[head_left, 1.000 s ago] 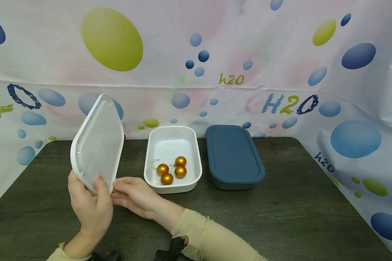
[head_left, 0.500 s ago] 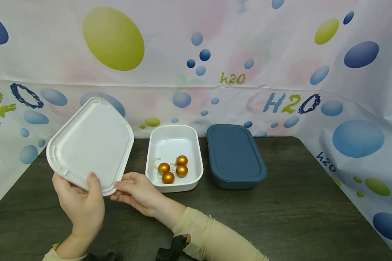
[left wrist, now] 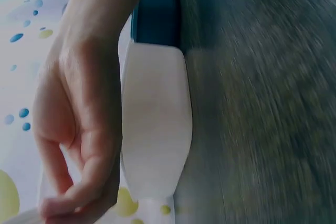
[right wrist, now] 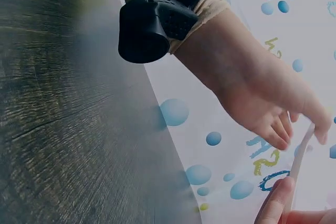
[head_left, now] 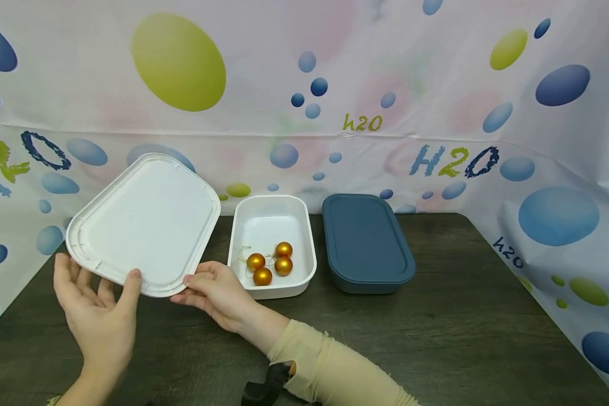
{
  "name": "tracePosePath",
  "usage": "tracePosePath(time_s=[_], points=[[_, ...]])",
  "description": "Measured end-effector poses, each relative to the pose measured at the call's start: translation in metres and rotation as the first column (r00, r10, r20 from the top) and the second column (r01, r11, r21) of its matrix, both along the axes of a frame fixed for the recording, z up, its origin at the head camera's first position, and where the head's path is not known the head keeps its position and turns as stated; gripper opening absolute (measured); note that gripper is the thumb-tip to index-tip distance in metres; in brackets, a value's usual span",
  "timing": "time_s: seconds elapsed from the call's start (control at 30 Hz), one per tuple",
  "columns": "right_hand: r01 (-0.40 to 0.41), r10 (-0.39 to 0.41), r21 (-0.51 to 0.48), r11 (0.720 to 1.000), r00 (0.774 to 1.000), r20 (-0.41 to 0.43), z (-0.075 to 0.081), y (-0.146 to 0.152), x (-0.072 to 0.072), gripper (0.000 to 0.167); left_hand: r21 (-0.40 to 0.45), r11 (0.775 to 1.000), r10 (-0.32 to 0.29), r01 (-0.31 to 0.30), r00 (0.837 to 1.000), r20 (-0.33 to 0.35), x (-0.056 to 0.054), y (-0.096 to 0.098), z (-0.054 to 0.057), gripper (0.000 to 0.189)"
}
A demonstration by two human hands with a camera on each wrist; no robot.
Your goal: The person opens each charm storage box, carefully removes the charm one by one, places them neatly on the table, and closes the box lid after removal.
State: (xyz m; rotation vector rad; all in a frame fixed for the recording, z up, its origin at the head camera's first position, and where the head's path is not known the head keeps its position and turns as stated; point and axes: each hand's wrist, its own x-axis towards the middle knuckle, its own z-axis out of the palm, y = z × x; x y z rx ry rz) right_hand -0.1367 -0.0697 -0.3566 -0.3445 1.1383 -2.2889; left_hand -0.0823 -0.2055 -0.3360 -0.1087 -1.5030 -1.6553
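Right hand point(head_left: 223, 296) pinches white lid point(head_left: 147, 220) at lower corner; left hand point(head_left: 98, 321) spread at bottom edge, firm grip unclear. Lid tilts up above both hands, probably edge-held for steadiness. White box point(head_left: 274, 292), golden balls point(head_left: 262, 276) inside, just beyond right hand.

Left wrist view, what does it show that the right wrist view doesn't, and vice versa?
Only the left wrist view shows the white box and the blue box. Only the right wrist view shows the right hand, pinching the white lid, and a black device. Both show the left hand, the dark table and the dotted backdrop.
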Motion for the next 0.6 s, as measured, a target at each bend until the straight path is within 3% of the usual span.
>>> tracePosePath(time_s=[0.07,0.13,0.17,0.27,0.33,0.37,0.43,0.6], points=[[0.002,-0.002,0.000,1.000,1.000,-0.004,0.000,-0.001,0.000,0.016,-0.117,0.987,0.116,-0.108,0.991,0.063,0.004,-0.005,0.001,0.088],[0.007,-0.007,0.006,1.000,1.000,-0.004,-0.001,-0.002,0.000,0.015,-0.257,0.941,0.240,-0.219,0.969,0.053,0.008,-0.009,0.002,0.082],[0.010,-0.010,0.011,1.000,1.000,-0.005,-0.001,-0.003,0.000,0.016,-0.324,0.903,0.304,-0.283,0.953,0.015,0.009,-0.011,0.003,0.077],[0.016,-0.016,0.029,0.999,1.000,-0.007,-0.001,-0.005,-0.001,0.017,-0.431,0.801,0.400,-0.415,0.907,-0.130,0.012,-0.013,0.008,0.074],[0.018,-0.017,0.042,0.999,1.000,-0.007,-0.001,-0.007,-0.002,0.017,-0.501,0.727,0.430,-0.470,0.880,-0.202,0.014,-0.014,0.010,0.076],[0.021,-0.021,0.046,0.999,1.000,-0.006,-0.001,-0.008,-0.002,0.017,-0.541,0.691,0.431,-0.479,0.874,-0.223,0.015,-0.016,0.011,0.075],[0.020,-0.020,0.054,0.998,1.000,-0.006,-0.002,-0.010,-0.003,0.016,-0.628,0.629,0.406,-0.458,0.883,-0.236,0.016,-0.021,0.012,0.069],[0.035,-0.035,0.090,0.995,0.999,0.004,-0.005,-0.016,-0.006,0.013,-0.803,0.479,0.323,-0.353,0.922,-0.213,0.018,-0.037,0.006,0.064]])
